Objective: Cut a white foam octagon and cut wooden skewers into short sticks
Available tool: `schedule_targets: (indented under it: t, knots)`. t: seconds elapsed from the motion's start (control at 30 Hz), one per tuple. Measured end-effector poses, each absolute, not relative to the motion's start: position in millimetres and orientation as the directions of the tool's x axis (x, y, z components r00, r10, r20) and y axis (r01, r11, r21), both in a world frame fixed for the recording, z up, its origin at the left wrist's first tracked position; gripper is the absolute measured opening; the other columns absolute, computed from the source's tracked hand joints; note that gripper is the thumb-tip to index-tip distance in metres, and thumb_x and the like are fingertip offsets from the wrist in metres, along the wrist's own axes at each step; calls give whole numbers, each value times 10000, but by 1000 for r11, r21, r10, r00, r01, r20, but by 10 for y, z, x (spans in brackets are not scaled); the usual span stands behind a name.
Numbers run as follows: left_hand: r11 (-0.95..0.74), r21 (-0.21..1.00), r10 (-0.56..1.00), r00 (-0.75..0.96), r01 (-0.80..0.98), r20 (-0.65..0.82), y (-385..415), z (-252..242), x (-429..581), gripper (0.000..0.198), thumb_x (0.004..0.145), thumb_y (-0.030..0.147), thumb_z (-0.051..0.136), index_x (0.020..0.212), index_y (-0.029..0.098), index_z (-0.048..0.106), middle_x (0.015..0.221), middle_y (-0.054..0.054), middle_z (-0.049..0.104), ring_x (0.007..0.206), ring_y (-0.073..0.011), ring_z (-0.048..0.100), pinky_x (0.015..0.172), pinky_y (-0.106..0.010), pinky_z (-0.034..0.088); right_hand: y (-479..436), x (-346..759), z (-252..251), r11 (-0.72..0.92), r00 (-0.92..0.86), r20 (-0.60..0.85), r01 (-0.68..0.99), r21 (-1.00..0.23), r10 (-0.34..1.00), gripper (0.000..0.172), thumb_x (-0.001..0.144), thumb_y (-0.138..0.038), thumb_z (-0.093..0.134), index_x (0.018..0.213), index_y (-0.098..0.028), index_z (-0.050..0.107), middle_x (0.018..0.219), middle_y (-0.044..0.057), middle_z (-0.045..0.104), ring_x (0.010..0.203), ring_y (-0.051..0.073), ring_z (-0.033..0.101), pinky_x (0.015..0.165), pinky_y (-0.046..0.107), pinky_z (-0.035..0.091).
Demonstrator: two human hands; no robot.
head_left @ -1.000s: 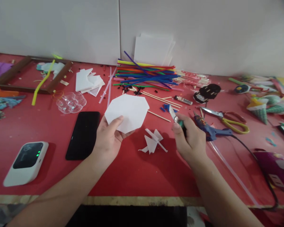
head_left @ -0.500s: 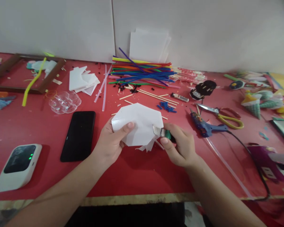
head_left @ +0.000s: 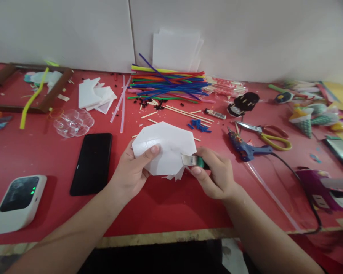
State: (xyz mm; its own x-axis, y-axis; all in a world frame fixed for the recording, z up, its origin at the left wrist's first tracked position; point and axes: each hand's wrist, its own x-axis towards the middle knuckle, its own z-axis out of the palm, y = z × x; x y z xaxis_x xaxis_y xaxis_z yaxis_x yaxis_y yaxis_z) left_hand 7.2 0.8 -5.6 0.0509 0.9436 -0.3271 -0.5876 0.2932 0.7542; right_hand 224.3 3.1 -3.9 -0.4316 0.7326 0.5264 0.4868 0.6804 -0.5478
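My left hand (head_left: 133, 171) grips a white many-sided foam sheet (head_left: 167, 146) by its left edge, thumb on top, holding it just above the red table (head_left: 165, 205). My right hand (head_left: 215, 175) is closed on a small craft knife (head_left: 193, 160) with a green handle. Its silver blade touches the sheet's right edge. White offcuts (head_left: 175, 177) lie under the sheet's lower edge.
A black phone (head_left: 92, 163) and a white device (head_left: 17, 201) lie to the left. Coloured straws (head_left: 167, 82), wooden sticks (head_left: 185, 114), white foam pieces (head_left: 94, 97) and a clear tray (head_left: 72, 122) lie behind. A blue glue gun (head_left: 246, 146) and scissors (head_left: 264, 133) sit to the right.
The sheet came down and right toward me. My right hand moved left and brought the knife blade from the air to the sheet's right edge, covering the offcuts.
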Motion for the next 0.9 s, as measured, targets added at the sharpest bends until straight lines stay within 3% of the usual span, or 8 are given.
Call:
schedule_targets:
  t: [0.47,0.9]
  knots:
    - [291,769,947,58,-570,-315,21,-63,67,610,735,317,889,1283,308,621,1117,-44,760,1013,-289,742,759,-365,659,28,2234,-17,686,-442,524,476,-551,728,189,977,-346,507,1020,-191,606,713,14,582,595,161,535,520,292,422]
    - [399,681,908,162,-614,-385,29,-58,12,663,688,322,918,1281,299,622,1066,-51,773,933,-299,763,701,-364,676,13,2246,-7,721,-459,556,424,-548,693,204,999,-342,491,1122,-202,574,757,19,569,640,162,539,535,308,436]
